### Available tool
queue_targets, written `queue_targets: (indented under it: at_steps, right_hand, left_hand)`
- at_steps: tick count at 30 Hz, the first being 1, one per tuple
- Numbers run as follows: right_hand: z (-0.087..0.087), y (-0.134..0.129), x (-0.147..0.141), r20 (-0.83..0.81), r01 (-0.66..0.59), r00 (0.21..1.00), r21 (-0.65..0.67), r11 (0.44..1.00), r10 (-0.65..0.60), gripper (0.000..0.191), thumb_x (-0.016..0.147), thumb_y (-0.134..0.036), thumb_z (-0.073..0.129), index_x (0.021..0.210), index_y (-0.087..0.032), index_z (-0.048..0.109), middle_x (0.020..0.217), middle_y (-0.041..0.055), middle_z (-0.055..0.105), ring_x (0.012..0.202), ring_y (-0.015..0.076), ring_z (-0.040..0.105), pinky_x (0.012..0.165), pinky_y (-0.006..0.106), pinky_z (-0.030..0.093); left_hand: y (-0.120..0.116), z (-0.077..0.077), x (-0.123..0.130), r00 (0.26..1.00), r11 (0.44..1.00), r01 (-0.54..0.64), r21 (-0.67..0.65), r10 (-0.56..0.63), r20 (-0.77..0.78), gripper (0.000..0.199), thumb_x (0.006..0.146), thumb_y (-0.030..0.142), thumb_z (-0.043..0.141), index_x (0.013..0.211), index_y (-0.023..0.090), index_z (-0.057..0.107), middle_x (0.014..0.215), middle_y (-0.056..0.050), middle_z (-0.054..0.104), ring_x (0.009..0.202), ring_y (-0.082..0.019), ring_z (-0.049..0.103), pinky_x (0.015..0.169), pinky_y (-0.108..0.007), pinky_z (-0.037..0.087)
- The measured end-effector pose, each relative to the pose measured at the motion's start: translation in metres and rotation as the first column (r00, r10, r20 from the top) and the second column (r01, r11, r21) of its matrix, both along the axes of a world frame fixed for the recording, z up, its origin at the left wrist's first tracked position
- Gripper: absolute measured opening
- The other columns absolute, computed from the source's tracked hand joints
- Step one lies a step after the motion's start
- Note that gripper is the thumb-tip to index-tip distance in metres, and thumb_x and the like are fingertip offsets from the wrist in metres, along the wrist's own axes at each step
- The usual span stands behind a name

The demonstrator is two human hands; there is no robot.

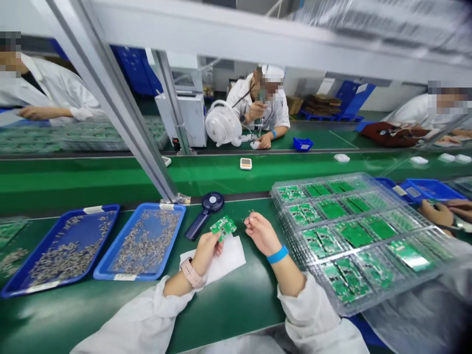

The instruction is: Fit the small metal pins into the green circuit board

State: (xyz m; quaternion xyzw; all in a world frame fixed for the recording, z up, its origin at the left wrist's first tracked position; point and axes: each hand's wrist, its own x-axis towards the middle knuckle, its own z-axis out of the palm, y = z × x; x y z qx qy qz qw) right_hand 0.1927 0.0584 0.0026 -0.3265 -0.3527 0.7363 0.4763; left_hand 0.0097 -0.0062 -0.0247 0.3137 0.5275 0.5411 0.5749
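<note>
Circuit board (223,227): one, pinched in my left hand (206,251); fingertips of my right hand (261,232) close on bits too small to identify.

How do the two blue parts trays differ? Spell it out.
The left tray is darker blue; the right tray is lighter. The left tray looks longer; the right tray looks more compact. The left tray's parts are heaped thickest toward the near end; the right tray's lie more thinly scattered. Both hold small metallic parts and carry white labels at both ends.
</note>
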Motion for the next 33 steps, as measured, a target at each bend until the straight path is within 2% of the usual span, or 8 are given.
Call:
queue_targets:
  at_steps: [5,9,12,20,24,28,30,33]
  right_hand:
    - [0.008,-0.009,-0.004,-0.01,-0.059,0.998,-0.044,0.997,0.058,0.027,0.071,-0.032,0.077,0.082,-0.021,0.056,0.08,-0.0009,0.056,0.065,0.009,0.047,0.052,0.021,0.033]
    - [0.002,-0.013,-0.012,0.203,-0.103,0.976,0.125,0.987,0.076,0.023,0.079,-0.038,0.071,0.082,-0.02,0.056,0.067,-0.0041,0.048,0.06,0.009,0.042,0.053,0.022,0.032]
    - [-0.005,-0.013,-0.015,0.349,-0.142,0.936,0.229,0.963,0.055,0.022,0.083,-0.04,0.065,0.085,-0.021,0.055,0.066,-0.0045,0.045,0.06,0.0097,0.041,0.056,0.024,0.034]
    - [-0.005,-0.012,-0.016,0.453,-0.159,0.891,0.272,0.949,0.02,0.018,0.087,-0.038,0.059,0.086,-0.021,0.053,0.071,-0.0035,0.044,0.063,0.0101,0.041,0.057,0.024,0.034]
    - [-0.005,-0.014,-0.017,0.509,-0.19,0.861,0.332,0.924,-0.006,0.013,0.089,-0.034,0.056,0.087,-0.021,0.052,0.074,-0.0025,0.047,0.065,0.0105,0.044,0.06,0.025,0.038]
    - [-0.002,-0.014,-0.013,0.647,-0.263,0.752,0.472,0.841,-0.127,0.005,0.091,-0.024,0.052,0.087,-0.021,0.053,0.081,0.0002,0.051,0.072,0.0123,0.049,0.065,0.027,0.041]
    - [0.002,-0.014,-0.011,0.686,-0.317,0.701,0.543,0.777,-0.193,0.006,0.091,-0.018,0.051,0.087,-0.021,0.054,0.085,0.0014,0.052,0.075,0.013,0.05,0.067,0.027,0.042]
    - [0.007,-0.013,-0.008,0.695,-0.394,0.672,0.628,0.672,-0.256,0.01,0.086,-0.011,0.051,0.085,-0.021,0.054,0.088,0.0023,0.054,0.075,0.013,0.052,0.066,0.027,0.043]
  left_hand:
    - [-0.002,0.001,0.0,1.0,1.0,0.004,-0.023,-0.004,0.007,0.04,0.074,0.046,0.062,0.048,0.018,0.051,0.04,0.0,0.049,0.037,-0.009,0.042,0.04,-0.024,0.032]
    - [-0.004,0.003,-0.001,1.0,0.999,0.006,-0.035,-0.006,-0.006,0.038,0.076,0.043,0.061,0.049,0.017,0.053,0.041,-0.001,0.052,0.037,-0.01,0.044,0.04,-0.024,0.034]
    - [-0.004,0.004,-0.002,1.0,0.999,0.013,-0.039,-0.014,-0.028,0.036,0.076,0.041,0.06,0.048,0.017,0.055,0.042,-0.001,0.053,0.038,-0.01,0.046,0.041,-0.023,0.035]
    - [-0.006,0.011,-0.001,0.997,0.999,0.027,-0.039,-0.029,-0.067,0.036,0.076,0.036,0.06,0.047,0.016,0.056,0.042,-0.002,0.054,0.039,-0.011,0.048,0.042,-0.023,0.037]
    - [-0.006,0.013,0.0,0.997,0.999,0.025,-0.029,-0.027,-0.066,0.035,0.077,0.035,0.059,0.047,0.017,0.055,0.042,-0.001,0.054,0.039,-0.01,0.047,0.042,-0.023,0.037]
    - [-0.005,0.013,0.0,0.998,0.999,0.025,-0.034,-0.027,-0.062,0.034,0.076,0.034,0.059,0.047,0.017,0.054,0.041,0.0,0.052,0.037,-0.01,0.046,0.04,-0.022,0.036]
    - [-0.005,0.014,0.0,0.998,0.999,0.029,-0.043,-0.032,-0.061,0.034,0.075,0.034,0.059,0.047,0.017,0.054,0.041,0.0,0.052,0.037,-0.01,0.046,0.04,-0.022,0.036]
    - [-0.004,0.016,0.0,0.997,0.998,0.039,-0.055,-0.042,-0.062,0.033,0.075,0.033,0.058,0.047,0.017,0.054,0.041,-0.001,0.053,0.037,-0.01,0.047,0.039,-0.021,0.036]
